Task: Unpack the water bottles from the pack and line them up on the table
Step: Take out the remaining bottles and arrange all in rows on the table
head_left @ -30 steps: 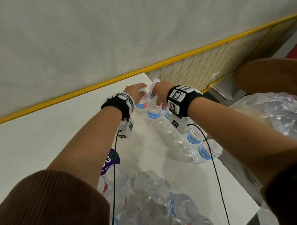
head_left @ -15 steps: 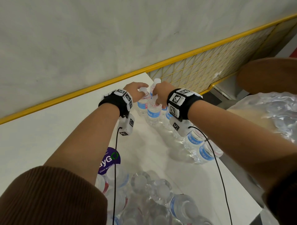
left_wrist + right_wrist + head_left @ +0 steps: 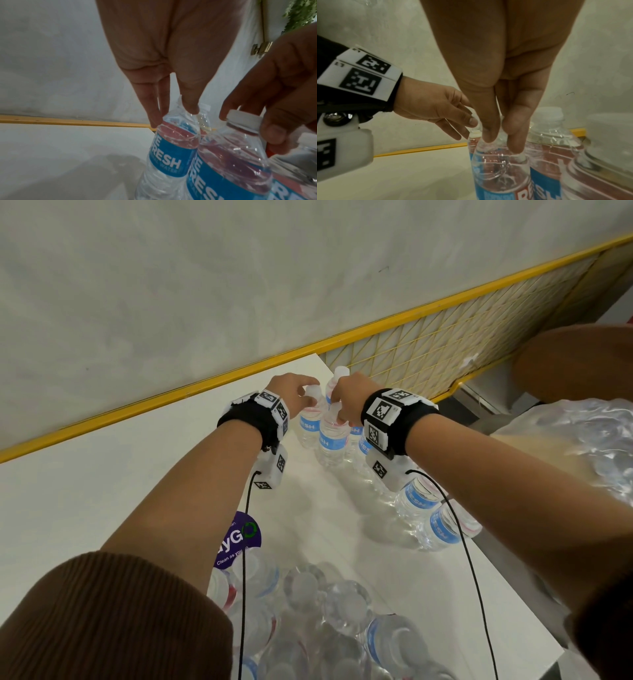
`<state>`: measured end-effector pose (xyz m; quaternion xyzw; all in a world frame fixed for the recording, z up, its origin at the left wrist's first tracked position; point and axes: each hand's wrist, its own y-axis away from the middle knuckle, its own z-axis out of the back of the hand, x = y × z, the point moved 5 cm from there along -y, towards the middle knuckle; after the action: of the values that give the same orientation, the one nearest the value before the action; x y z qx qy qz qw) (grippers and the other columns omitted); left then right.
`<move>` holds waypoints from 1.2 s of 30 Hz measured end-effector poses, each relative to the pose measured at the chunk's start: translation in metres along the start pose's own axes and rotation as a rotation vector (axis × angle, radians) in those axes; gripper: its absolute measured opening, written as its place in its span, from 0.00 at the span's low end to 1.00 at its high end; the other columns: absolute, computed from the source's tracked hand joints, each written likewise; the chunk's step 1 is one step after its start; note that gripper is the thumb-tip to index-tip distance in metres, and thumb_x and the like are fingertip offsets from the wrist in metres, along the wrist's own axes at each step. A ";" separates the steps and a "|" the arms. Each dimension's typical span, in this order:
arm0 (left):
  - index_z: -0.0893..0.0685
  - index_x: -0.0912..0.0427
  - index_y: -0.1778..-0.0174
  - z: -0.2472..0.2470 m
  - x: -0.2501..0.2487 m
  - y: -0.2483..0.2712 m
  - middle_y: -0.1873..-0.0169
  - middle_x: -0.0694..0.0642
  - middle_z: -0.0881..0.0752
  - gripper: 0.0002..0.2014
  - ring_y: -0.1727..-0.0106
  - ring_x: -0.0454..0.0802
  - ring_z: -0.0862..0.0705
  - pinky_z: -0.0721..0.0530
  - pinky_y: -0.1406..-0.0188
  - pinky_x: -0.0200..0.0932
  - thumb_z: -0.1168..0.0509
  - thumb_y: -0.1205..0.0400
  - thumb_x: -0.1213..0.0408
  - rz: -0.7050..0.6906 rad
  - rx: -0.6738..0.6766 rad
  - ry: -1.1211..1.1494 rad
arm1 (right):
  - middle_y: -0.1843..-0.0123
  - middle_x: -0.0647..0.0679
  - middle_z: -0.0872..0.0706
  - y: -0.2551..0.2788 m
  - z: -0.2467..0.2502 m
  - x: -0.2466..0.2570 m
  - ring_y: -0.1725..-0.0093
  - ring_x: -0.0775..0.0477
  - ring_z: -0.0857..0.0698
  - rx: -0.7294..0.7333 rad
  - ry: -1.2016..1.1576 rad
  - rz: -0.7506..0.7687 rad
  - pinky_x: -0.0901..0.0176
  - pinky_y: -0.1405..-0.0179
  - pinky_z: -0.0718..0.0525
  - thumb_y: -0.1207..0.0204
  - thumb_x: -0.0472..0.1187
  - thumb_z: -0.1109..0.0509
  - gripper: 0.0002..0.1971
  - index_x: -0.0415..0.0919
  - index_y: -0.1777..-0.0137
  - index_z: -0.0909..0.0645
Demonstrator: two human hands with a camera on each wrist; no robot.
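Two clear water bottles with blue labels stand side by side at the far corner of the white table (image 3: 102, 491). My left hand (image 3: 306, 398) pinches the white cap and neck of the left bottle (image 3: 308, 428) from above; the left wrist view shows its fingertips (image 3: 157, 120) on that bottle (image 3: 169, 161). My right hand (image 3: 339, 412) pinches the cap of the nearer bottle (image 3: 330, 441), which the right wrist view shows as a clear bottle (image 3: 501, 175). A torn pack (image 3: 325, 611) with several bottles lies near me.
More bottles (image 3: 421, 501) stand in a row along the table's right edge toward me. A yellow-framed mesh panel (image 3: 445, 350) and a grey wall run behind the table. Crumpled clear wrap (image 3: 589, 433) and a brown round object (image 3: 575, 361) lie to the right.
Both hands have edged slightly farther toward the far corner with their bottles, which now stand closer together. Both grips look unchanged.
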<state>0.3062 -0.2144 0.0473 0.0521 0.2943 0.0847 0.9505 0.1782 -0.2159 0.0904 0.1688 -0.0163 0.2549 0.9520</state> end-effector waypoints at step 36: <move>0.22 0.50 0.30 -0.006 -0.005 -0.009 0.38 0.60 0.16 0.16 0.36 0.58 0.19 0.25 0.42 0.42 0.40 0.15 0.59 0.038 -0.032 0.006 | 0.33 0.39 0.21 -0.018 -0.014 -0.010 0.37 0.39 0.18 -0.067 -0.104 -0.009 0.55 0.44 0.19 0.27 0.43 0.25 0.23 0.36 0.32 0.20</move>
<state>0.3001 -0.2237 0.0441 0.0421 0.2947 0.1075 0.9486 0.1778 -0.2303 0.0703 0.1497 -0.0736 0.2408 0.9561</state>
